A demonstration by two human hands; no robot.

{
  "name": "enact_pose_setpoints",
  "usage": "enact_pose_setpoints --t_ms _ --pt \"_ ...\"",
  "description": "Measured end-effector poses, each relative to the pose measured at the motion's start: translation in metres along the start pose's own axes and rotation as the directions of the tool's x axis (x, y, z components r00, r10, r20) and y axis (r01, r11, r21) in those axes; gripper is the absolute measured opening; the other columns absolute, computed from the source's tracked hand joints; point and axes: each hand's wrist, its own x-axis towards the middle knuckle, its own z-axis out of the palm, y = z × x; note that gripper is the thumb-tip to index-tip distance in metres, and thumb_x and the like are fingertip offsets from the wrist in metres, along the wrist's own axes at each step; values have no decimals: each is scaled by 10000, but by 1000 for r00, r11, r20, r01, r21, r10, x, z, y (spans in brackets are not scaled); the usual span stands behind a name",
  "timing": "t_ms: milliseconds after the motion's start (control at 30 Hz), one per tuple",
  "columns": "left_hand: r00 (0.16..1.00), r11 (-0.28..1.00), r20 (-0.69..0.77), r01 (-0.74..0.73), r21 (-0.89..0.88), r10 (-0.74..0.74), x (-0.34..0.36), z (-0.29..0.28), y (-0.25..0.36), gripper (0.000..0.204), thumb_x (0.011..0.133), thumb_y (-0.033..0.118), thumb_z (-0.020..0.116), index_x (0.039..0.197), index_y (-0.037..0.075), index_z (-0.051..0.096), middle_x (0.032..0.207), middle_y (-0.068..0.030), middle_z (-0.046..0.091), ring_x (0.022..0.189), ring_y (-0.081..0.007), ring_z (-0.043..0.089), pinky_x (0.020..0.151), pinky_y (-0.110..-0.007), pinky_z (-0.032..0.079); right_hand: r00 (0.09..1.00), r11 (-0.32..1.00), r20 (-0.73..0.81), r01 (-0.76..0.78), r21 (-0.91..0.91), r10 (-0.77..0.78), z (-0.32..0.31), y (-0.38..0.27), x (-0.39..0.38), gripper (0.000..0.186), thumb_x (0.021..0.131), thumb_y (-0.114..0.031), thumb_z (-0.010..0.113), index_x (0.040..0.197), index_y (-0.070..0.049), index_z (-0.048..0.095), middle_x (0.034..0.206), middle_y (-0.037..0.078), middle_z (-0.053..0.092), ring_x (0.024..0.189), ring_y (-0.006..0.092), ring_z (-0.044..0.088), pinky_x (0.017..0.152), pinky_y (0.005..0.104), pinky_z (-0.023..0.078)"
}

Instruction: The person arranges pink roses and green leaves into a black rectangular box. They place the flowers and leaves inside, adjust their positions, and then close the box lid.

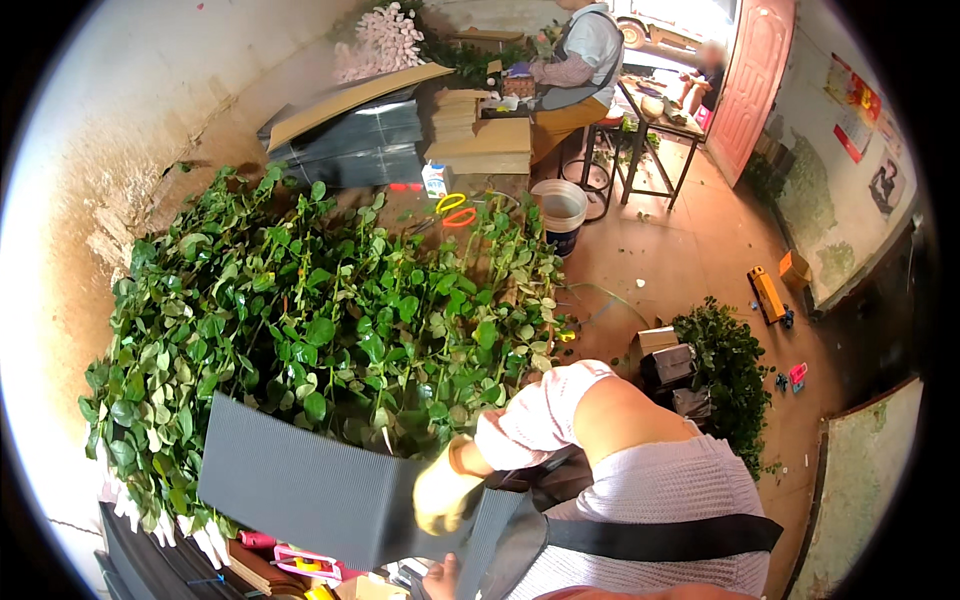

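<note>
A long grey corrugated sheet lies bent across the lower middle, in front of leafy cut stems. My right hand, in a yellow glove below a pink sleeve, has its fingers curled on the sheet near its fold. My left hand shows bare fingertips at the bottom edge, closed on the sheet below the glove; the rest of it is out of view. Pink and yellow items lie beneath the sheet at lower left.
Stacked sheets, a carton, yellow and orange scissors and a white bucket stand beyond. A seated co-worker and another person are behind. More foliage and toys occupy the floor at right.
</note>
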Motion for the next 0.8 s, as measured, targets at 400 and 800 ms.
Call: enact_pose_setpoints --t_ms 400,800 --pt "591 387 124 -657 648 797 18 -12 137 596 922 184 591 1447 -69 464 1535 -273 452 1422 -450 440 1161 -579 350 978 991 207 44 -129 -16 40 28 3 329 877 -292 720 1150 -108 737 999 129 764 960 331 717 860 447 559" --pt "812 668 78 -526 526 578 20 21 77 695 948 405 588 1557 104 443 1583 -197 453 1466 -411 398 1232 -564 264 998 940 -34 31 -340 -45 24 5 39 275 832 -295 739 1032 -106 729 941 146 751 874 327 718 768 446 560"
